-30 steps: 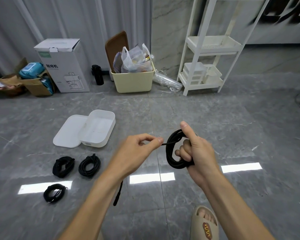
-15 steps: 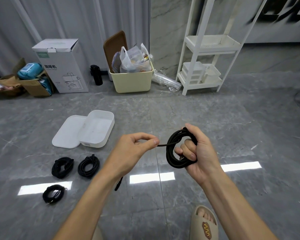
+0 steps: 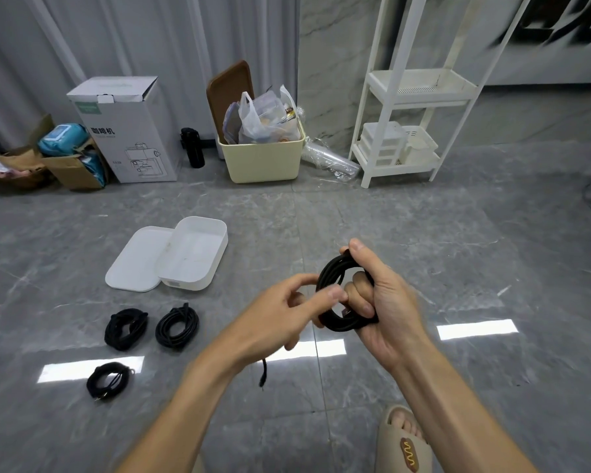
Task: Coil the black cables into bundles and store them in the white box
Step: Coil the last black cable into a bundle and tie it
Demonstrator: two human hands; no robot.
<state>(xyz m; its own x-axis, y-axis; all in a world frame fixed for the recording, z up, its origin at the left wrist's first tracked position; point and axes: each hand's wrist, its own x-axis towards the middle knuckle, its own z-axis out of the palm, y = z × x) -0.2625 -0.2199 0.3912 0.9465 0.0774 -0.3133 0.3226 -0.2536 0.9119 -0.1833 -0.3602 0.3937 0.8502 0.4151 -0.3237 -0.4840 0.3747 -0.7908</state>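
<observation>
Looking down from the head view, we find our left hand (image 3: pixel 287 312) blurred, so its fingertips at the black cable coil (image 3: pixel 338 295) are hard to read; they appear pinched on the cable. Our right hand (image 3: pixel 379 302) holds the coil, thumb over its top and fingers curled through the loop, hiding its right side. The coil stands upright, its opening facing us. A loose end (image 3: pixel 262 373) hangs below the left wrist, pointing down. Three coiled bundles (image 3: pixel 177 326) lie on the floor, near the open white box (image 3: pixel 191 254), beside its lid (image 3: pixel 133 261).
</observation>
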